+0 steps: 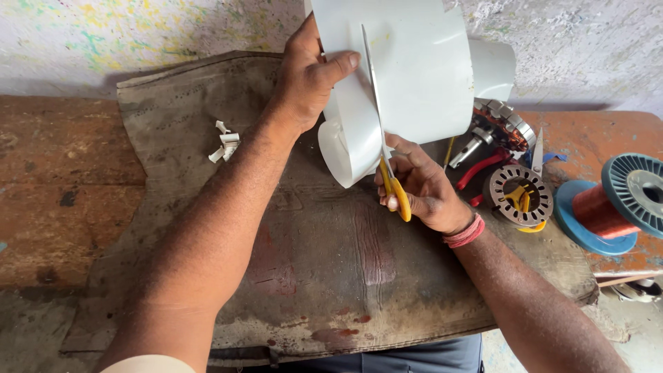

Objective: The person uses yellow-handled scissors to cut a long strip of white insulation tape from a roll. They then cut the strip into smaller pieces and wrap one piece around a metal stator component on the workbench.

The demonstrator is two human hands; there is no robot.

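Single view only, head-worn camera. Looks steeply down and forward over wearer's own forearms onto table (62, 173). Close range: left hand (307, 79) and right hand (421, 186) sit upper centre of frame, arms enter from bottom edge. Far wall (138, 34) fills top strip. Wearer's lap shows at bottom edge. Table runs off frame left and right. No second view to share scene.

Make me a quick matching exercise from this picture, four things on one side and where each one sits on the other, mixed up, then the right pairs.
1. scissors
2. white sheet
3. copper wire spool
4. white scraps

A. far right of the bench
B. in the right hand
C. on the mat left of the left arm
D. gripped by the left hand

Pairs: 1-B, 2-D, 3-A, 4-C
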